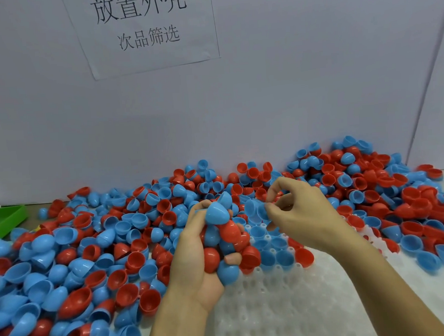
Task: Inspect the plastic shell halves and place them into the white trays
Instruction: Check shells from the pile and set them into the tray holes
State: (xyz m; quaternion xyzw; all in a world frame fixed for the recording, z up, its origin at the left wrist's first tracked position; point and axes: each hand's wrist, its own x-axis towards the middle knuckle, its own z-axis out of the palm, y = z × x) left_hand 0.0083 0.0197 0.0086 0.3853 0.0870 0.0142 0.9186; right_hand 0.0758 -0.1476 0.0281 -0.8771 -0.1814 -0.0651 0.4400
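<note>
A big heap of red and blue plastic shell halves (pixel 96 253) covers the table. My left hand (pixel 193 268) grips a handful of several shell halves (pixel 228 240), red and blue, held over the heap's edge. My right hand (pixel 299 212) pinches one blue shell half (pixel 257 209) between thumb and fingertips, just right of the handful. Below both hands lies a white tray (pixel 276 307) with rows of round pockets. Several blue halves (pixel 270 245) sit in its far pockets, and a red half (pixel 303 257) lies at their right.
A white wall (pixel 289 98) with a printed paper sign (pixel 142 27) stands close behind the heap. A green tray (pixel 3 220) shows at the left edge. Loose shells crowd the tray on the left, far and right sides.
</note>
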